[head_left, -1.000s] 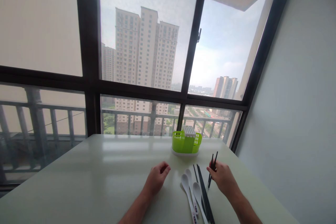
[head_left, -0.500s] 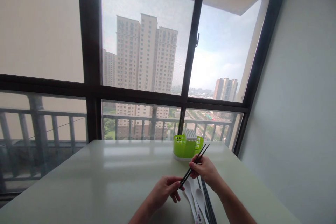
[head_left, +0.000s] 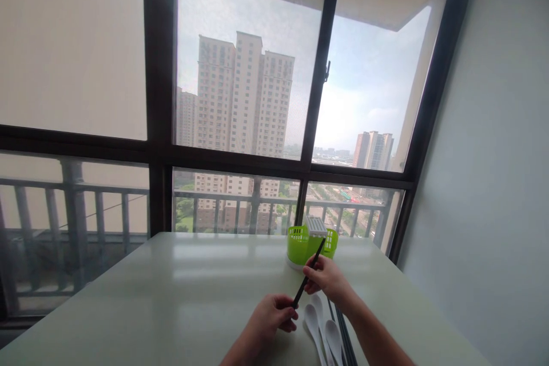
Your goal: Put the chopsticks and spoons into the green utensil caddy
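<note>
Both my hands hold a pair of black chopsticks (head_left: 313, 260) slanted above the pale table (head_left: 180, 297). My left hand (head_left: 269, 320) grips their lower end, and my right hand (head_left: 326, 278) pinches them near the middle. Their upper tips point at a green cutlery holder (head_left: 300, 246) with a white slotted insert (head_left: 316, 226), which stands near the table's far edge. White spoons (head_left: 319, 326) and several more black chopsticks (head_left: 343, 334) lie on the table just below my right hand.
A large dark-framed window (head_left: 313, 97) with a balcony railing (head_left: 235, 206) runs behind the table. A plain grey wall (head_left: 493, 183) closes the right side. The table's right edge runs close to my right forearm.
My right hand lifted the chopsticks off the table and swung them left toward my left hand, which took their lower end. The two sticks now lie together, tips nearer the holder.
</note>
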Demonstrator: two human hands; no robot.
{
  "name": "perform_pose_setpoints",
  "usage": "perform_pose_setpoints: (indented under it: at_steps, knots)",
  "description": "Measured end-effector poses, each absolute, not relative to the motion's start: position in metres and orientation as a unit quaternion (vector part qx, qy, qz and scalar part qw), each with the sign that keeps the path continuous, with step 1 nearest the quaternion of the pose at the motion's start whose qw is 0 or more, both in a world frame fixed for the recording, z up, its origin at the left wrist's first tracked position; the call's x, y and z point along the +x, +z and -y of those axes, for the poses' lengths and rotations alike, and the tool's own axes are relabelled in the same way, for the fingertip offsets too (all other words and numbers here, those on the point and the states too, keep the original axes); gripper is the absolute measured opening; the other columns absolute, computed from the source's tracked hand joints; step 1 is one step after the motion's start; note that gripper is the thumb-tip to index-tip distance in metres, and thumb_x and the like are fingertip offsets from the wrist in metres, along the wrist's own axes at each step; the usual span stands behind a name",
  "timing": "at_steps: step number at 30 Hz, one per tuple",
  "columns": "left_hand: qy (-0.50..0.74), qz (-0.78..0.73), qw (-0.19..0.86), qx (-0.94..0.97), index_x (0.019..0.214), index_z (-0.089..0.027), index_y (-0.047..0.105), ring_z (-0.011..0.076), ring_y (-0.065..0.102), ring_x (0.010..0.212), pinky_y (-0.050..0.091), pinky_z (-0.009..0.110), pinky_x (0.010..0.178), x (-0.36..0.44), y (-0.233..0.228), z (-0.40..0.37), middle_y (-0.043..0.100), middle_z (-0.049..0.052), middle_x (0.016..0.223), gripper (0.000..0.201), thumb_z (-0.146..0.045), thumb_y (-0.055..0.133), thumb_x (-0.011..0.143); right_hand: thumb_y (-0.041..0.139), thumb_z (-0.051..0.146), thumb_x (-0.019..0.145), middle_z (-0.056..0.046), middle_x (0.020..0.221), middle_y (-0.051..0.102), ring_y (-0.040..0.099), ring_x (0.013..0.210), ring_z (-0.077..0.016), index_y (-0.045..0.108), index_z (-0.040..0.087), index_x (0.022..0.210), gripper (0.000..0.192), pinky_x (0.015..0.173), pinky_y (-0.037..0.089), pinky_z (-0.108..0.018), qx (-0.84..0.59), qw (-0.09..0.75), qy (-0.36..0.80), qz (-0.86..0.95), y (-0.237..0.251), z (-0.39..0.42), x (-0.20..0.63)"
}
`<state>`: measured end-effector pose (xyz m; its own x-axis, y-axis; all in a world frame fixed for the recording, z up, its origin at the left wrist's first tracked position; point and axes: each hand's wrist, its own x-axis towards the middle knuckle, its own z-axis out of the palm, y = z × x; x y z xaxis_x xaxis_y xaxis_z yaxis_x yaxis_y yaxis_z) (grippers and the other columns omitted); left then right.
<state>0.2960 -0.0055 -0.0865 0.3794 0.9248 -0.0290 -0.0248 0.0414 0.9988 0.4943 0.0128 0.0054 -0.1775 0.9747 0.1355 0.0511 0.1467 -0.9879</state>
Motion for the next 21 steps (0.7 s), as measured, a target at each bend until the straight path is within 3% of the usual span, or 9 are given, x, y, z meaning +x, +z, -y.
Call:
perform_pose_setpoints:
  at_steps: [4, 9, 11, 15, 21]
  knots:
    - [0.427, -0.425, 0.573, 0.556, 0.086, -0.015, 0.073, 0.0186, 0.071, 0.063, 0.056, 0.031, 0.065, 0.297, -0.09, 0.002, 0.074, 0.006, 0.078, 0.035, -0.045, 0.074, 0.067, 0.08, 0.065, 0.068, -0.002, 0.079, 0.068, 0.071, 0.063, -0.0207, 0.055, 0.017, 0.092, 0.059, 0.056, 0.062, -0.029, -0.431, 0.549, 0.454, 0.554, 0.028, -0.023, 0.495]
    - [0.46, -0.436, 0.54, 0.553, 0.091, -0.015, 0.073, 0.0197, 0.072, 0.068, 0.057, 0.031, 0.068, 0.296, -0.09, -0.002, 0.075, 0.007, 0.083, 0.039, -0.049, 0.071, 0.072, 0.08, 0.058, 0.069, -0.002, 0.071, 0.068, 0.07, 0.061, -0.0206, 0.059, 0.017, 0.086, 0.049, 0.056, 0.062, -0.029, -0.452, 0.502, 0.438, 0.593, 0.056, -0.044, 0.482]
    - [0.482, -0.442, 0.527, 0.542, 0.106, -0.015, 0.071, 0.0192, 0.072, 0.071, 0.057, 0.03, 0.067, 0.296, -0.09, -0.003, 0.075, 0.009, 0.095, 0.05, -0.052, 0.071, 0.073, 0.079, 0.055, 0.072, -0.002, 0.069, 0.068, 0.07, 0.061, -0.0208, 0.06, 0.016, 0.085, 0.045, 0.057, 0.062, -0.029, -0.45, 0.485, 0.421, 0.621, 0.071, -0.057, 0.48]
    - [0.516, -0.471, 0.473, 0.537, 0.137, -0.02, 0.054, 0.0136, 0.066, 0.064, 0.05, 0.023, 0.048, 0.296, -0.092, -0.002, 0.067, 0.013, 0.118, 0.072, -0.058, 0.065, 0.078, 0.078, 0.046, 0.078, -0.006, 0.071, 0.069, 0.07, 0.063, -0.0196, 0.065, 0.013, 0.086, 0.036, 0.06, 0.062, -0.028, -0.463, 0.497, 0.328, 0.656, 0.12, -0.094, 0.496]
    - [0.51, -0.489, 0.432, 0.56, 0.123, -0.021, 0.058, 0.0151, 0.062, 0.065, 0.045, 0.024, 0.047, 0.299, -0.092, 0.001, 0.066, 0.01, 0.11, 0.045, -0.047, 0.055, 0.085, 0.068, 0.03, 0.087, -0.006, 0.075, 0.07, 0.069, 0.068, -0.016, 0.066, 0.012, 0.088, 0.018, 0.06, 0.057, -0.021, -0.517, 0.519, 0.246, 0.635, 0.176, -0.163, 0.52]
